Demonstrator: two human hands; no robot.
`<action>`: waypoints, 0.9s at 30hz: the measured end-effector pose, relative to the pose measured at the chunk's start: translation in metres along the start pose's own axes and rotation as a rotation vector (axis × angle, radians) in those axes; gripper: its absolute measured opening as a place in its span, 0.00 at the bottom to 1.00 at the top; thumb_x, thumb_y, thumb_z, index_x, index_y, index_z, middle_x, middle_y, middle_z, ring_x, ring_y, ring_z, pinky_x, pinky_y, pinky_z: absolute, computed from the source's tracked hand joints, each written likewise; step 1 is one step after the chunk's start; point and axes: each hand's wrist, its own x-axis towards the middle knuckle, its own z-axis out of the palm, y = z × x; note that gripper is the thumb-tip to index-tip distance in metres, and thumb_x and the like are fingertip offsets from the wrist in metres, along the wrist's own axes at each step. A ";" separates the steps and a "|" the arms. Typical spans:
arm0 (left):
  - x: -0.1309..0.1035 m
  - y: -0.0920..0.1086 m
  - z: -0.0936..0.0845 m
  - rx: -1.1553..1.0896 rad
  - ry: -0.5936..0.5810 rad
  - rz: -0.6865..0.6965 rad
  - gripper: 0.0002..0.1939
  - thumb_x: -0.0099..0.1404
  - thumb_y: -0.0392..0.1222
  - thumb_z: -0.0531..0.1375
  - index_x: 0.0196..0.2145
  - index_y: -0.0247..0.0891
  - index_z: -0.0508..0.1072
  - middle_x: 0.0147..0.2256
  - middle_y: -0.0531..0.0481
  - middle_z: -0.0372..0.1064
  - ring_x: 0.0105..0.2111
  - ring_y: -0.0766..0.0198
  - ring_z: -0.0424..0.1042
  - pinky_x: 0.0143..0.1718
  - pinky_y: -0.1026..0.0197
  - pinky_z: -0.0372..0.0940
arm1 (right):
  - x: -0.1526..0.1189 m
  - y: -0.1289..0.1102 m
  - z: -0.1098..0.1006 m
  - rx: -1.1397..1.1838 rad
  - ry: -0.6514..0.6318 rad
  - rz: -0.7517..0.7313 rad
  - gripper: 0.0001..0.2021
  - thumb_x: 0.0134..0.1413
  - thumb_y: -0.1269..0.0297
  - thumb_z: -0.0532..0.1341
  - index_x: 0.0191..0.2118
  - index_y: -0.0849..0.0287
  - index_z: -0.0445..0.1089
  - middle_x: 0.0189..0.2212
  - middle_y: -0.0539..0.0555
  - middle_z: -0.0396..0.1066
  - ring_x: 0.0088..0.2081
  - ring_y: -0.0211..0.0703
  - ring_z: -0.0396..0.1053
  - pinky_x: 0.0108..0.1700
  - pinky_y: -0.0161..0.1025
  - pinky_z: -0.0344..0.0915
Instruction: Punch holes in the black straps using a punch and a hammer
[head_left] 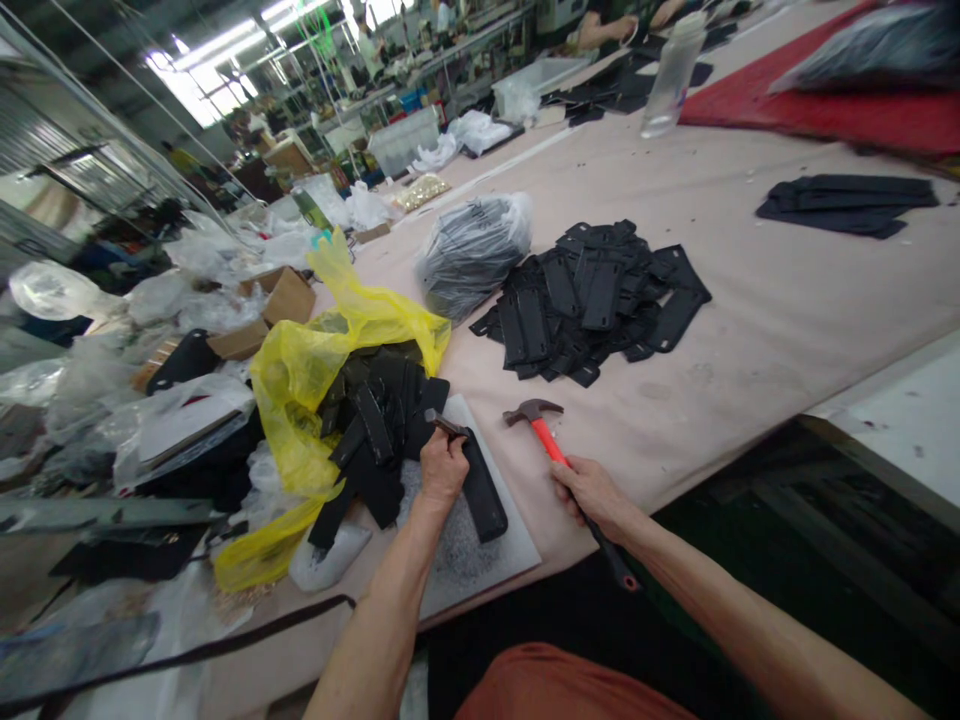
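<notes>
My right hand (589, 492) is wrapped round the handle of a claw hammer (551, 438) with a red and black grip, its head over the cloth-covered table. My left hand (444, 465) is closed on a small metal tool (445, 424), held at the upper end of a black strip (484, 490). That strip lies on a pale, speckled board (517, 535). Left of the board, black pieces (371, 415) spill from a yellow plastic bag (300, 370). A heap of flat black pieces with small holes (592, 290) lies beyond the hammer.
A plastic-wrapped grey bundle (476, 250) stands behind the bag. Farther back are a clear bottle (675, 75), more black strips (844, 202) and red material (810, 110). Plastic bags and cardboard (289, 297) crowd the left. Another person's hands (607, 32) show at the top.
</notes>
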 end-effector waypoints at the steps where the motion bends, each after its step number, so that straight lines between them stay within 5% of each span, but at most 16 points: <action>1: 0.001 0.002 -0.001 0.023 -0.022 0.012 0.11 0.61 0.32 0.56 0.40 0.40 0.74 0.39 0.44 0.77 0.41 0.54 0.76 0.46 0.56 0.69 | 0.000 0.000 0.000 -0.007 0.002 -0.002 0.12 0.62 0.60 0.52 0.27 0.57 0.59 0.17 0.44 0.60 0.13 0.30 0.55 0.13 0.30 0.52; 11: 0.001 0.014 -0.004 0.033 -0.081 0.031 0.13 0.62 0.29 0.56 0.43 0.40 0.71 0.40 0.44 0.76 0.41 0.53 0.76 0.44 0.56 0.70 | -0.003 0.008 0.003 -0.036 -0.011 -0.039 0.10 0.60 0.57 0.53 0.29 0.56 0.59 0.19 0.43 0.59 0.13 0.30 0.54 0.13 0.30 0.50; 15: 0.000 0.015 -0.005 0.026 -0.067 0.026 0.12 0.62 0.29 0.57 0.42 0.39 0.72 0.39 0.43 0.76 0.41 0.54 0.76 0.43 0.56 0.70 | -0.009 -0.006 0.002 -0.112 0.016 -0.075 0.12 0.61 0.56 0.49 0.30 0.55 0.58 0.18 0.43 0.57 0.12 0.32 0.51 0.13 0.32 0.48; 23: -0.004 0.012 -0.005 -0.024 -0.043 -0.018 0.14 0.62 0.28 0.56 0.44 0.38 0.71 0.40 0.42 0.76 0.43 0.53 0.76 0.46 0.55 0.69 | -0.065 -0.108 -0.010 -0.504 0.261 -0.780 0.13 0.64 0.55 0.49 0.30 0.54 0.59 0.20 0.48 0.60 0.21 0.37 0.57 0.25 0.36 0.52; 27: -0.004 0.014 -0.007 -0.039 -0.069 -0.036 0.13 0.63 0.29 0.56 0.45 0.38 0.71 0.41 0.42 0.75 0.45 0.53 0.75 0.48 0.55 0.68 | -0.078 -0.123 0.002 -0.786 0.289 -0.899 0.10 0.64 0.59 0.50 0.31 0.54 0.59 0.21 0.49 0.61 0.21 0.39 0.56 0.26 0.37 0.47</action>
